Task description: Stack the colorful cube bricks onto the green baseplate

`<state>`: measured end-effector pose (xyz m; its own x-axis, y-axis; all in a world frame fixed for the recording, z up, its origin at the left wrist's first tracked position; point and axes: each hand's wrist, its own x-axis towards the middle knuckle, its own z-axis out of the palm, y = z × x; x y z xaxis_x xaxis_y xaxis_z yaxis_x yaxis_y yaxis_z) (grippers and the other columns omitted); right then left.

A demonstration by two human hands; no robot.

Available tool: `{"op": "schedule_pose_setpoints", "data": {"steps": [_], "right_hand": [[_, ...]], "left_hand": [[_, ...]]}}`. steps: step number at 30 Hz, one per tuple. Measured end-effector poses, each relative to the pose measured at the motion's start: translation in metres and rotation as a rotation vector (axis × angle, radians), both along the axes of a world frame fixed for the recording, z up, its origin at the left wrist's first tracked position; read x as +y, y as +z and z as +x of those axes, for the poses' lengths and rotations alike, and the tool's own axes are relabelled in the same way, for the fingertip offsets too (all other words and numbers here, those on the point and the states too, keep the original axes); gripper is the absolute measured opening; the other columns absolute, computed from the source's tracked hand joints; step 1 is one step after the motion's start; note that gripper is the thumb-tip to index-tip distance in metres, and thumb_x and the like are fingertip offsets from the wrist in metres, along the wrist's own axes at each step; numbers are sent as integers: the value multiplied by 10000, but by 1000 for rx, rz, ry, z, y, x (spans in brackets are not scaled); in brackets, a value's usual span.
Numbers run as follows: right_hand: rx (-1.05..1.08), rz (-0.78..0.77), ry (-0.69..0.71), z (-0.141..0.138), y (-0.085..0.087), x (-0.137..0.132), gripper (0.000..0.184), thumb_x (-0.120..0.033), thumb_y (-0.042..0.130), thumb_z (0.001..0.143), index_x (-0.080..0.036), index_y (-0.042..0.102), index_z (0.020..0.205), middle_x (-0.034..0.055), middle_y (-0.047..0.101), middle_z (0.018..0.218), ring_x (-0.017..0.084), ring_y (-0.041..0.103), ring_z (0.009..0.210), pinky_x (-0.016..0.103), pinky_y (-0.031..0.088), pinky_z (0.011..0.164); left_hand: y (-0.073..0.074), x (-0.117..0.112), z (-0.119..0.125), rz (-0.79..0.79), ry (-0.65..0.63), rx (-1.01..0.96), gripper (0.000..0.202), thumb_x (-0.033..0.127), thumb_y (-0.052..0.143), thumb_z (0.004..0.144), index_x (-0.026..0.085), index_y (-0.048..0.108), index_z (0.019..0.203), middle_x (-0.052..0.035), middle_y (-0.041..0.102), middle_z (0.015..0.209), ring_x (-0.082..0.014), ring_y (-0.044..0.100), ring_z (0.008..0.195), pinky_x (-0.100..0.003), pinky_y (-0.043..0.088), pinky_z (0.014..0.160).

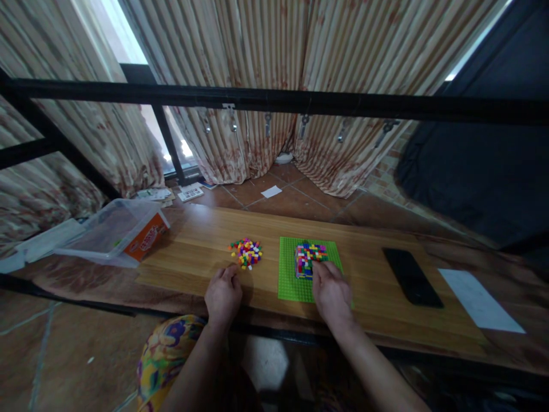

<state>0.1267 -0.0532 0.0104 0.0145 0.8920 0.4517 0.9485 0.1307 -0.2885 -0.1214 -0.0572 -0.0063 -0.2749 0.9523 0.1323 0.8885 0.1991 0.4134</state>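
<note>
A green baseplate (pixel 287 274) lies on the wooden table (pixel 193 240) with a square stack of multicoloured small bricks (pixel 309 258) built on it. My right hand (pixel 331 293) rests on the plate's near right part, its curled fingertips touching the stack's near edge. A loose pile of small coloured bricks (pixel 246 252) lies to the left of the plate. My left hand (pixel 223 293) sits just before that pile, fingers curled down onto the table, and anything in them is hidden.
A clear plastic box (pixel 112 232) with an orange label lies tipped at the table's left end. A black phone (pixel 412 276) and a white sheet (pixel 480 300) lie to the right. A black metal bar (pixel 274 100) crosses in front of striped curtains.
</note>
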Motion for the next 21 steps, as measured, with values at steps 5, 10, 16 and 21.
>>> {"op": "schedule_pose_setpoints", "data": {"steps": [5, 10, 16, 21], "right_hand": [[-99, 27, 21, 1, -5, -9, 317, -172, 397, 941, -168, 665, 1109, 113, 649, 1007, 234, 549, 932, 324, 441, 767], [-309, -132, 21, -1, 11, -8, 316, -131, 421, 924, -150, 646, 1145, 113, 641, 995, 235, 536, 934, 319, 455, 746], [-456, -246, 73, -7, 26, -3, 322, -56, 409, 887, -108, 650, 1095, 149, 623, 1063, 253, 543, 939, 343, 480, 754], [-410, -260, 106, -3, 19, -3, 397, -52, 382, 887, -105, 596, 1218, 150, 617, 1103, 249, 555, 978, 338, 486, 814]], "left_hand": [[0, 0, 0, 5, -2, -1, 331, 205, 438, 884, 226, 646, 1141, -61, 663, 1042, -210, 627, 958, -298, 484, 822], [1, -1, 1, -3, -4, -9, 337, 200, 440, 880, 216, 642, 1150, -61, 661, 1055, -206, 626, 973, -296, 483, 833], [3, -1, 1, -24, -20, -6, 341, 201, 437, 885, 204, 642, 1158, -69, 660, 1054, -212, 635, 962, -305, 492, 824], [3, -2, 1, -1, -28, 24, 342, 189, 438, 883, 201, 649, 1151, -80, 664, 1037, -208, 637, 957, -301, 497, 828]]}}
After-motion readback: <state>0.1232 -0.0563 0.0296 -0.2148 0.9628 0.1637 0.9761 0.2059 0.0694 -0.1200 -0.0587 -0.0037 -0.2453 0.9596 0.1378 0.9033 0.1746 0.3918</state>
